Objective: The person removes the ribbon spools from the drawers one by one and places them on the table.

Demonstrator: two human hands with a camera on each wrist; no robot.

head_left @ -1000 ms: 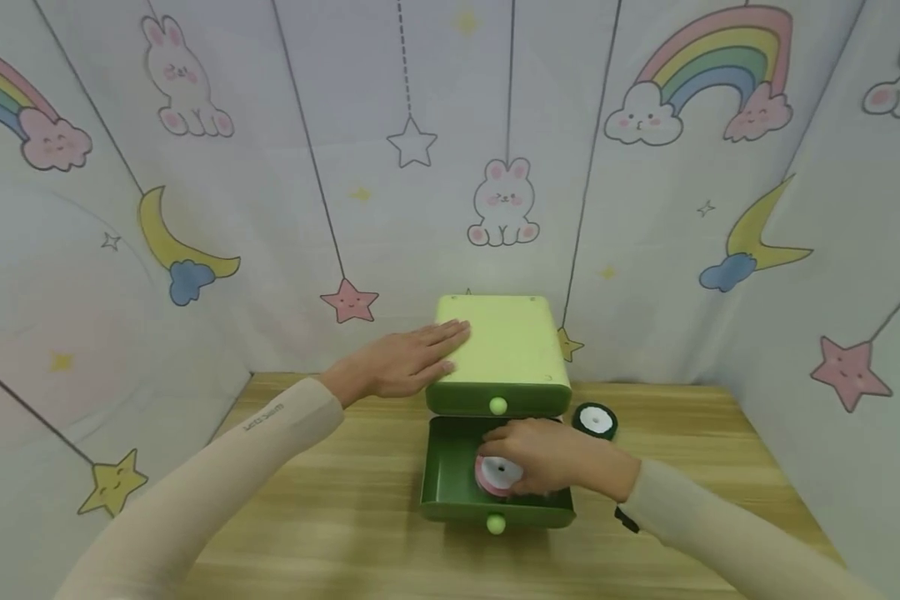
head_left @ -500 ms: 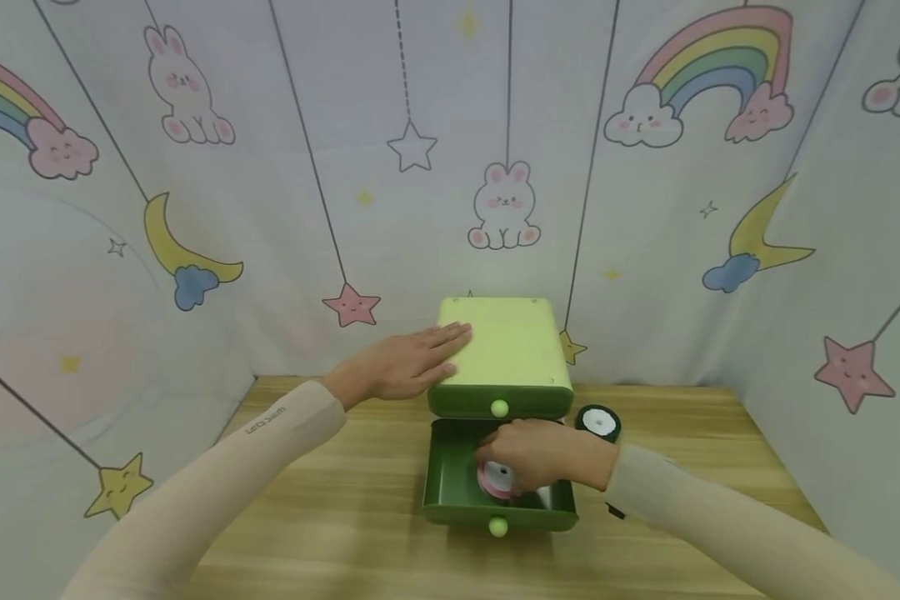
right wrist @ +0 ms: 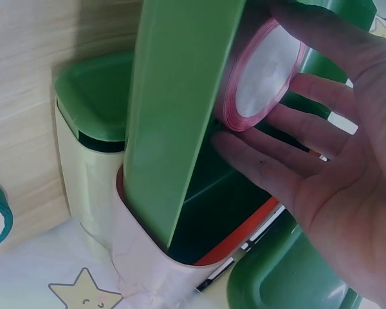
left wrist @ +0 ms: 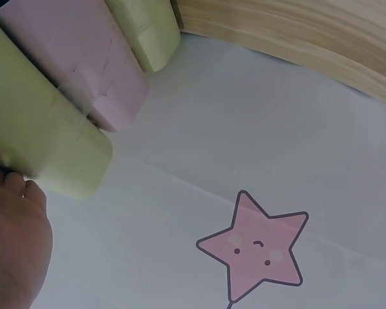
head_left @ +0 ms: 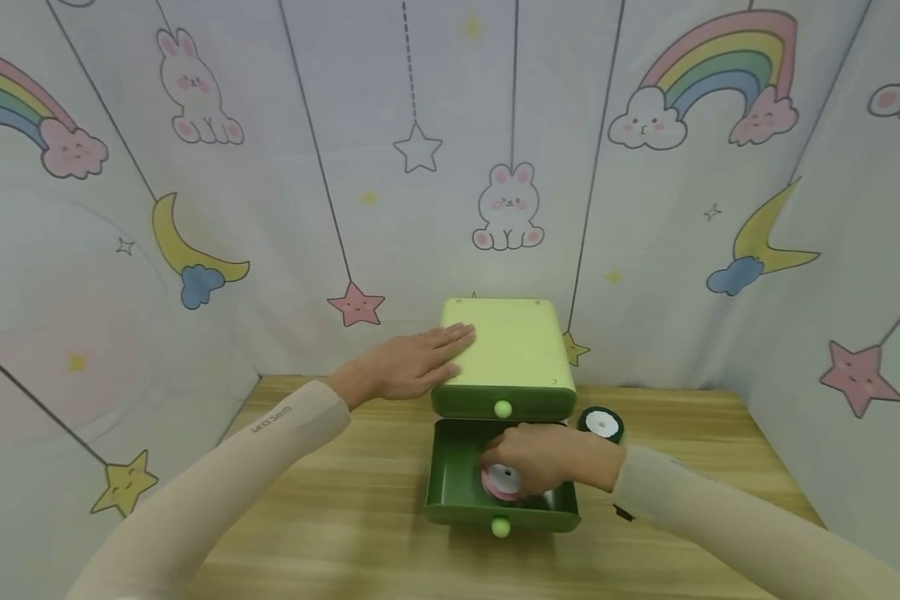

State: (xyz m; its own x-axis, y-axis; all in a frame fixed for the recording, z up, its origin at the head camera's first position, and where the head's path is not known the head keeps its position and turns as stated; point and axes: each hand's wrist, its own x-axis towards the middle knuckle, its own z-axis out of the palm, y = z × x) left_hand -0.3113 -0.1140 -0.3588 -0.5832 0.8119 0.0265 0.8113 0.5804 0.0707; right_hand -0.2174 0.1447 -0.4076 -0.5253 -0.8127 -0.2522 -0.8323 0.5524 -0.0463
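My left hand (head_left: pixel 408 362) lies flat, fingers straight, on the lime-green top of a small stacked drawer unit (head_left: pixel 517 342). In the left wrist view its fingertips overlap the unit's edge. A dark green drawer (head_left: pixel 457 467) in the layer below is pulled out toward me. Inside it, my right hand (head_left: pixel 536 457) grips a roll of pink ribbon (head_left: pixel 504 483) with a white centre. The right wrist view shows the thumb over the ribbon roll (right wrist: pixel 264 80) and fingers around its lower side; the roll stands tilted there. My right hand hides part of the drawer's inside.
A dark green ribbon roll (head_left: pixel 602 423) with a white centre lies on the wooden table (head_left: pixel 330 500), right of the unit. A small black object (head_left: pixel 624 514) shows beside my right sleeve. Patterned curtain walls (head_left: pixel 645 333) stand behind and at both sides. The upper drawer (head_left: pixel 465 404) is closed.
The right hand has shifted slightly left over the pink ribbon roll, covering more of it. The left hand stays on the unit's top. The head view has shifted slightly.
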